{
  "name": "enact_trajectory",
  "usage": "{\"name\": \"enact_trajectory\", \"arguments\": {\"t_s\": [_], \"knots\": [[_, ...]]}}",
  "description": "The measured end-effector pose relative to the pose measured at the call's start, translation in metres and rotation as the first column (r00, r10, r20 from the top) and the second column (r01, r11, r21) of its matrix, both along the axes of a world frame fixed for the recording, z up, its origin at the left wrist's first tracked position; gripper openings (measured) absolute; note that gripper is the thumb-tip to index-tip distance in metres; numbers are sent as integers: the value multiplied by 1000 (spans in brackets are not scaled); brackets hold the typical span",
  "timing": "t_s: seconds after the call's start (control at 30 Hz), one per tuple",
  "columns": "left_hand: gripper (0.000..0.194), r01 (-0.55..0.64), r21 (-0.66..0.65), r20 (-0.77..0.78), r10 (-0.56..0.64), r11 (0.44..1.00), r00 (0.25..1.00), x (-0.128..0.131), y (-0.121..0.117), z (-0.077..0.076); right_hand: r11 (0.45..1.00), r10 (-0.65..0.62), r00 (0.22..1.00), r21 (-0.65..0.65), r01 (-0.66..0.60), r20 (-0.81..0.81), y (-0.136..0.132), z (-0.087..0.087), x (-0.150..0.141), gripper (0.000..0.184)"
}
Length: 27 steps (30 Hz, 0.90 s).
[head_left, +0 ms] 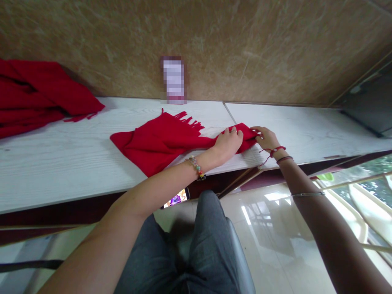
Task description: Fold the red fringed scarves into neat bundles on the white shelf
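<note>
A red fringed scarf (165, 141) lies loosely bunched across the white tabletop, its fringe towards the wall and a narrow gathered part running right. My left hand (229, 143) is closed over that right part, fingers curled down onto the cloth; a ring and a beaded bracelet show on it. At the scarf's right end, my right hand (267, 139) pinches the folded edge between thumb and fingers. Red cord bands circle my right wrist. Part of the cloth beneath my left palm is hidden.
Another heap of red cloth (36, 96) lies at the far left. A pixelated upright rectangle (174, 79) leans against the brown marbled wall (245, 49). Below the table edge a lit phone screen (178, 199) shows near my knees. A dark box-like object (367, 98) stands at the right end.
</note>
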<state>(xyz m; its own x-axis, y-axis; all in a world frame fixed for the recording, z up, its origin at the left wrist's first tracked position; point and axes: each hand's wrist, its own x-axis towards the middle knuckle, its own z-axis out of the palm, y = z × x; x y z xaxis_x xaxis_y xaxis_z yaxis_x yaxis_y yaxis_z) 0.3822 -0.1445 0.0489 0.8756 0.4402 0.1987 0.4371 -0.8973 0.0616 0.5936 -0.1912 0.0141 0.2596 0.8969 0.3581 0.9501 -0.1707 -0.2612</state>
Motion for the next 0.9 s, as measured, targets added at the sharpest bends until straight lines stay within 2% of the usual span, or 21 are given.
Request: {"name": "enact_trajectory", "arguments": {"t_s": [0.13,0.27,0.4,0.63,0.8,0.9], "knots": [[45,-7,-10,-96,6,1000,995,8,-15,0,999,-52,995,-1,52,-89,0,-1,1,48],[47,52,38,-138,-46,998,989,3,-5,-15,996,-81,986,-56,73,-149,-1,-2,1,51],[49,107,57,-144,-97,993,985,-4,11,-21,999,-26,999,-30,25,-37,0,-2,5,52],[47,177,63,-117,-169,982,979,1,15,-24,989,148,967,-46,-142,208,-5,4,3,52],[54,258,55,-71,-254,965,965,3,26,-37,990,140,960,-66,-127,242,-9,0,-3,48],[62,298,17,-78,-295,955,952,5,32,-36,994,105,962,-22,-103,254,-10,-4,-2,49]]}}
